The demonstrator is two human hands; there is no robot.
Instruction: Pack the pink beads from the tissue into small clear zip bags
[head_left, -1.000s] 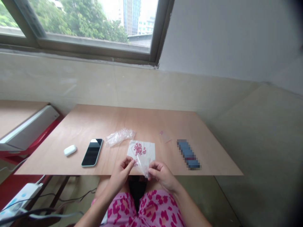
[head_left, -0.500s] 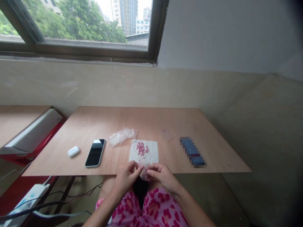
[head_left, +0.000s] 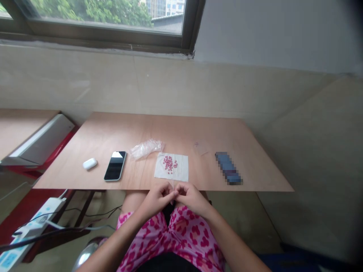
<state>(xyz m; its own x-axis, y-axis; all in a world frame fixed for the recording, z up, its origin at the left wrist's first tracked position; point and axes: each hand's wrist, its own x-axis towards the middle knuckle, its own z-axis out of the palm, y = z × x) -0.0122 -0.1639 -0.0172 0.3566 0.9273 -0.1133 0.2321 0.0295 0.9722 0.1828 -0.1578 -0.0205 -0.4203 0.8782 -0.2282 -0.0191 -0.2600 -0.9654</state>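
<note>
My left hand and my right hand meet at the table's front edge, thumbs and forefingers pinched together. Between them is a small clear plastic bag, mostly covered by the fingers; only a faint strip shows. Just beyond the hands lies a white paper sheet with a cluster of small pink beads or pellets on it. Farther back, left of the sheet, rests a crumpled pile of clear plastic bags. Another small clear bag lies flat to its right.
A phone and a white earbud case lie at the left of the wooden table. A pixelated dark blue object lies at the right. Below left, a power strip trails cables.
My two hands have drawn together until the fingertips touch, covering most of the small bag that showed between them. The view has tilted downward.
</note>
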